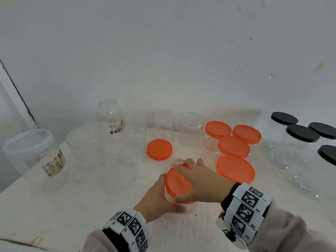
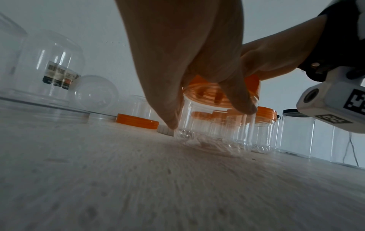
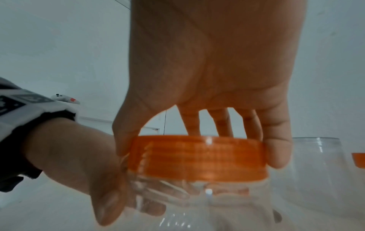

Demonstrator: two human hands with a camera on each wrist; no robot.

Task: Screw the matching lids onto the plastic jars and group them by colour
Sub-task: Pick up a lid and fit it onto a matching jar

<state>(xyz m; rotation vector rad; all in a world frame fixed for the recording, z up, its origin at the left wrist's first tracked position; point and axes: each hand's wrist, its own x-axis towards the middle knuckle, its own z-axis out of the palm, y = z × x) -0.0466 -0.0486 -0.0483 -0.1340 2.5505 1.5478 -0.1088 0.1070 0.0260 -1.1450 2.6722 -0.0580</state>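
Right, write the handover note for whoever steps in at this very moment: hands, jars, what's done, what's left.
Left hand grips the clear jar standing on the white table.
Right hand grips the orange lid on that jar's mouth; how tight it sits cannot be told.
Done: four orange-lidded jars grouped to the right, black-lidded jars beyond them, far right.
Left: one loose orange lid lies flat; several open clear jars stand along the wall; a white-lidded jar stands at far left.

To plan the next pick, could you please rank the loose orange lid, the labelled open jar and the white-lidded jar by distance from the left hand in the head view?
1. Loose orange lid, just beyond the left hand.
2. Labelled open jar, far back, left.
3. White-lidded jar, far left edge.
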